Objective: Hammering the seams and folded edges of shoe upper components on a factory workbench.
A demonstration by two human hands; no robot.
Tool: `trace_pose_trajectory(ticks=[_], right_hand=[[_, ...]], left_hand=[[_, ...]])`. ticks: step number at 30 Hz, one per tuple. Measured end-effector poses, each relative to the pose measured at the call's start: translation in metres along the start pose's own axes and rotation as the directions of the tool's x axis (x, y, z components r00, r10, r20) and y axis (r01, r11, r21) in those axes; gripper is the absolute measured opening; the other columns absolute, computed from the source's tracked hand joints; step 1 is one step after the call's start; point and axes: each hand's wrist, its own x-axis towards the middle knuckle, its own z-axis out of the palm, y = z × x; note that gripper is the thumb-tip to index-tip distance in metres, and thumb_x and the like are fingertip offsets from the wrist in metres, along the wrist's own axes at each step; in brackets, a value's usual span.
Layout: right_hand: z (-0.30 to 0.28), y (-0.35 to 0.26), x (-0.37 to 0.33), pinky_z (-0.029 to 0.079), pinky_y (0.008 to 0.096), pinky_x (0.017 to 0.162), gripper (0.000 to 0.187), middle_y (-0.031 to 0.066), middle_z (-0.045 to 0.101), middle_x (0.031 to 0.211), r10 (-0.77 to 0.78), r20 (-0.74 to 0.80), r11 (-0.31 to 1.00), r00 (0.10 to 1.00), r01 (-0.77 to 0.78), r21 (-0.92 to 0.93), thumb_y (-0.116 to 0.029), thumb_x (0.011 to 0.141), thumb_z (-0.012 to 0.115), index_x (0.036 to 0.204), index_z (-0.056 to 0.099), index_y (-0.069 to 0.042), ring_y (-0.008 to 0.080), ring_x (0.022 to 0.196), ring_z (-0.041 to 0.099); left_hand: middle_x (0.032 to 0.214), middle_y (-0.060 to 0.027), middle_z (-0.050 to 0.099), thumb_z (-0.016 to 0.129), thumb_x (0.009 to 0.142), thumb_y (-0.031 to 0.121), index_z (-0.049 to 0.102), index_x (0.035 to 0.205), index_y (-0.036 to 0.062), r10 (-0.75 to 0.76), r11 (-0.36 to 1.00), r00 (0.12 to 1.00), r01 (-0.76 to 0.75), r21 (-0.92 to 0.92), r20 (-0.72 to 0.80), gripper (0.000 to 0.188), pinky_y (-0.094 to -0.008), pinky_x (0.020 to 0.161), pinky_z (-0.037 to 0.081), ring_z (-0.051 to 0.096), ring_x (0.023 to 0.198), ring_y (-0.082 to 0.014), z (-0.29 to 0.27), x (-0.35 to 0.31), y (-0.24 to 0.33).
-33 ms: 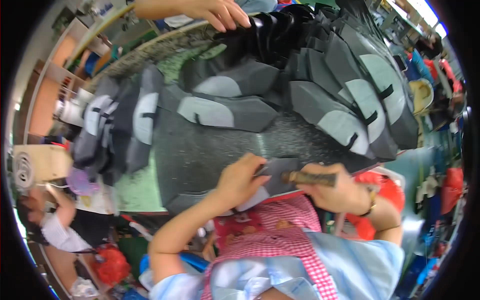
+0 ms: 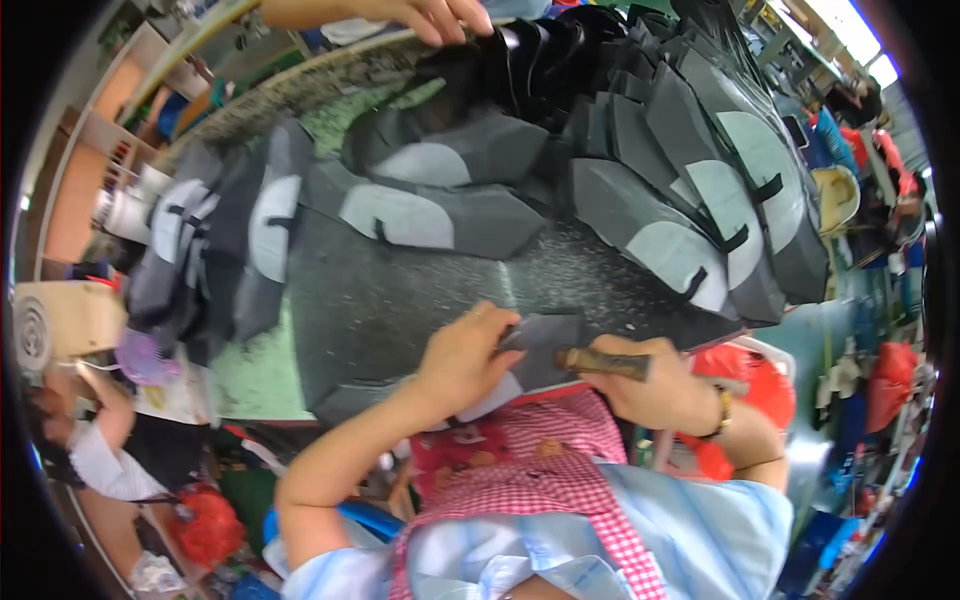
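Observation:
At the near edge of the table, my left hand (image 2: pixel 468 352) pinches a dark grey flat piece (image 2: pixel 548 340) with a pale grey patch, thumb and fingers closed on its edge. My right hand (image 2: pixel 655 385) is wrapped round a brown, worn, stick-like tool (image 2: pixel 610 363). Its blunt end points left, over the right part of that piece; the tool's exact kind is unclear. Beyond my hands lie similar grey pieces (image 2: pixel 420 215) with pale rounded patches and small black tabs. More of them overlap in a fan (image 2: pixel 680 255) at the right and a bunch (image 2: pixel 265 235) at the left.
The black table mat (image 2: pixel 400 290) has a green surface (image 2: pixel 255 375) beside it. Another person's hand (image 2: pixel 445 15) reaches in at the far edge by shiny black pieces (image 2: pixel 530 65). A beige box-like fan (image 2: pixel 70 325) stands left; red bags (image 2: pixel 745 380) hang at the right.
The whole view has shifted slightly, so everything sits a little further left. Both my hands keep their holds on the grey piece and the brown tool.

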Motion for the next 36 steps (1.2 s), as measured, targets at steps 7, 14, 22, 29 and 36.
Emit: trace_pose_trajectory(ticks=[7,14,22,29,36], right_hand=[[0.008,-0.001,0.007,0.051,0.0442,0.055,0.032,0.0147,0.058,0.081,0.021,0.059,0.999,0.998,-0.018,-0.047,-0.008,0.084,0.063,0.116,0.058,-0.010,0.0340,0.069,0.064],[-0.015,0.010,0.019,0.050,0.0408,0.052,0.022,0.0117,0.056,0.080,0.003,0.032,0.999,0.999,-0.004,0.051,-0.014,0.089,0.065,0.111,0.062,-0.010,0.0327,0.063,0.062],[-0.001,0.013,0.046,0.050,0.0443,0.057,0.017,0.0109,0.056,0.090,0.010,0.099,0.987,0.995,0.006,-0.160,-0.017,0.091,0.059,0.107,0.065,-0.012,0.0336,0.069,0.063],[-0.006,0.022,0.052,0.050,0.0441,0.057,0.017,0.0122,0.057,0.093,0.022,0.049,0.999,0.999,-0.020,-0.043,-0.017,0.092,0.059,0.107,0.066,-0.011,0.0330,0.067,0.063],[0.003,0.014,0.053,0.051,0.0422,0.053,0.022,0.0114,0.057,0.090,-0.029,-0.066,0.997,0.997,0.024,-0.067,-0.015,0.091,0.062,0.112,0.063,-0.010,0.0321,0.065,0.063]], left_hand=[[0.086,-0.0130,0.064,0.071,0.081,0.008,0.067,0.103,0.0028,0.007,0.998,0.992,0.001,-0.062,0.128,0.023,-0.0367,0.068,0.052,0.065,0.077,-0.0294,-0.005,0.035,-0.011],[0.094,-0.0063,0.061,0.065,0.073,0.009,0.068,0.103,0.0023,0.414,0.834,0.905,-0.422,0.356,0.101,0.031,-0.0339,0.068,0.053,0.060,0.081,-0.0224,0.003,0.019,-0.010],[0.096,-0.0066,0.061,0.068,0.073,0.011,0.067,0.108,0.0011,0.468,0.791,0.877,-0.473,0.388,0.114,0.036,-0.0319,0.069,0.053,0.059,0.081,-0.0223,0.000,0.015,-0.013],[0.099,-0.0115,0.062,0.069,0.079,0.009,0.066,0.113,0.0003,0.043,0.982,0.995,-0.059,0.178,0.089,0.036,-0.0371,0.071,0.051,0.060,0.082,-0.0279,-0.006,-0.014,0.007],[0.109,-0.0109,0.060,0.062,0.074,0.011,0.060,0.122,-0.0036,0.203,0.739,0.973,-0.226,0.635,0.110,0.050,-0.0339,0.076,0.048,0.057,0.088,-0.0234,0.011,-0.027,0.022]])
